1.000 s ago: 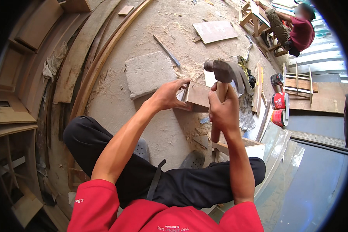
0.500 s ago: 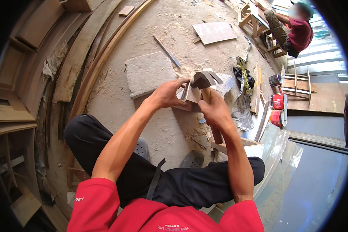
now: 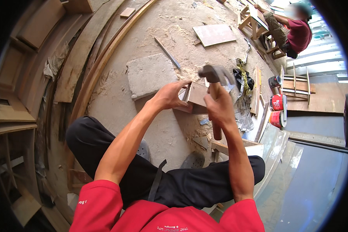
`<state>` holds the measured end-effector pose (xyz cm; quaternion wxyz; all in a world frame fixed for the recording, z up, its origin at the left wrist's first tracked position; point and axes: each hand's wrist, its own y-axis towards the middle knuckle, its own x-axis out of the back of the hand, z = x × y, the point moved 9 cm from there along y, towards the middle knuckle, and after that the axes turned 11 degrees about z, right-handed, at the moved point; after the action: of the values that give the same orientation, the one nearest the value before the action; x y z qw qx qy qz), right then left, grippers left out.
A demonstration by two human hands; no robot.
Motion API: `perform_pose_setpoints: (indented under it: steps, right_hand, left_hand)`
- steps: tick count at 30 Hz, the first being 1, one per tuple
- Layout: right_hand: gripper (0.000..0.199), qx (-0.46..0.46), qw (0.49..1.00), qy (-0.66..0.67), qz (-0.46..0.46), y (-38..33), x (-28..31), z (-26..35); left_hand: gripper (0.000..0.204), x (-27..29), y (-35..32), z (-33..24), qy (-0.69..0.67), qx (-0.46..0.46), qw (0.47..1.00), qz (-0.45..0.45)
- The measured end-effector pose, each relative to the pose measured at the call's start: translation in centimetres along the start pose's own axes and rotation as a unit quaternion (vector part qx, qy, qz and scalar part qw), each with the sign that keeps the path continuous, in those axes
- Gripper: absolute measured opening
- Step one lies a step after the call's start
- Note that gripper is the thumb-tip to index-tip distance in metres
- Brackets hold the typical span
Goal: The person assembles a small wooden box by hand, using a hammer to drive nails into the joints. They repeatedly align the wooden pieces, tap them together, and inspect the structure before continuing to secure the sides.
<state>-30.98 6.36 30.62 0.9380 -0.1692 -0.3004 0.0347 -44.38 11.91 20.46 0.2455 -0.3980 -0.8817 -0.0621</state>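
I sit on a dusty concrete floor with my legs in black trousers. My left hand (image 3: 170, 96) grips a small wooden box piece (image 3: 197, 95) and steadies it on the floor. My right hand (image 3: 219, 110) is closed around the wooden handle of a hammer (image 3: 214, 74), whose metal head is raised just above the wooden piece. The lower end of the handle sticks out below my fist.
A flat grey slab (image 3: 150, 74) lies just beyond the hands, with a metal strip (image 3: 168, 53) and a board (image 3: 214, 34) farther off. Red tins (image 3: 277, 109) and wood offcuts stand to the right. Another person (image 3: 294, 33) sits at the top right. Curved wooden planks (image 3: 79, 58) lie left.
The hammer came down onto the wooden piece half a second ago and has risen again. My left hand stayed on the wood.
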Motion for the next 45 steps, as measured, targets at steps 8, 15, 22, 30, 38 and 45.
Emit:
perform_pose_setpoints:
  steps: [8, 15, 22, 30, 38, 45]
  right_hand:
    - [0.025, -0.049, 0.997, -0.008, 0.053, 0.5, -1.4, -1.9]
    - [0.023, 0.002, 0.998, -0.050, 0.031, 0.2, -1.6, -1.4]
    - [0.021, 0.087, 0.992, -0.084, -0.022, 0.9, -0.8, -2.0]
    - [0.024, 0.059, 0.994, -0.091, -0.011, 0.4, -1.4, -2.0]
    - [0.021, -0.029, 0.997, -0.069, 0.013, -0.5, 2.4, -2.4]
    - [0.027, -0.055, 0.998, -0.042, 0.006, -3.6, 10.7, -3.8]
  left_hand:
    - [0.092, 0.2, 0.0, 0.1, -0.015, -0.012, 1.000, 0.003]
    - [0.092, 0.1, 0.4, 0.3, -0.012, -0.002, 1.000, 0.003]
    - [0.092, 0.2, 0.1, -0.1, -0.015, -0.001, 1.000, -0.004]
    - [0.093, -0.4, 0.5, 0.6, 0.008, -0.007, 0.999, -0.030]
    - [0.097, -0.6, 0.0, -0.9, 0.047, -0.025, 0.998, -0.043]
    - [0.090, -1.0, -0.6, -0.8, 0.151, 0.044, 0.987, -0.015]
